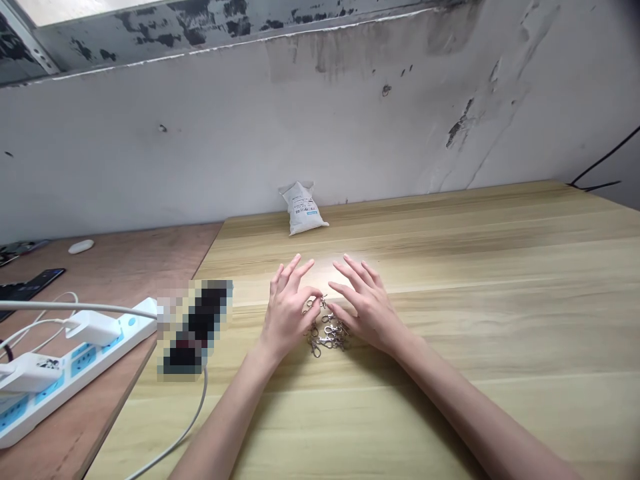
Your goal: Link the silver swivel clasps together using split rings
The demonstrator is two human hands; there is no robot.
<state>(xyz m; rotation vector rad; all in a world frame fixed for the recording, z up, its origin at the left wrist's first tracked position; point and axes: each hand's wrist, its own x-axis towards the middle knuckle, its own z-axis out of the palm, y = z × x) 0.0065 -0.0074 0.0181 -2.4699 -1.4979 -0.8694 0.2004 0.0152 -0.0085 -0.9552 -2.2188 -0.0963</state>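
A small pile of silver swivel clasps (330, 333) lies on the pale wooden table between my two hands. My left hand (290, 307) is at the pile's upper left, its thumb and forefinger pinched on one metal clasp (323, 302); the other fingers are raised and spread. To the right of the pile, my right hand (367, 303) is open with fingers stretched out and apart. Its thumb reaches close to the pinched clasp, but I cannot tell whether it touches. Both hands partly cover the pile's edges.
A white plastic packet (303, 210) with a printed label stands near the wall. On the left are a white power strip (85, 367) with plugged-in chargers, a blurred-out device (197, 330) with a white cable (200, 407), a dark phone (37, 287) and a white oval case (81, 247).
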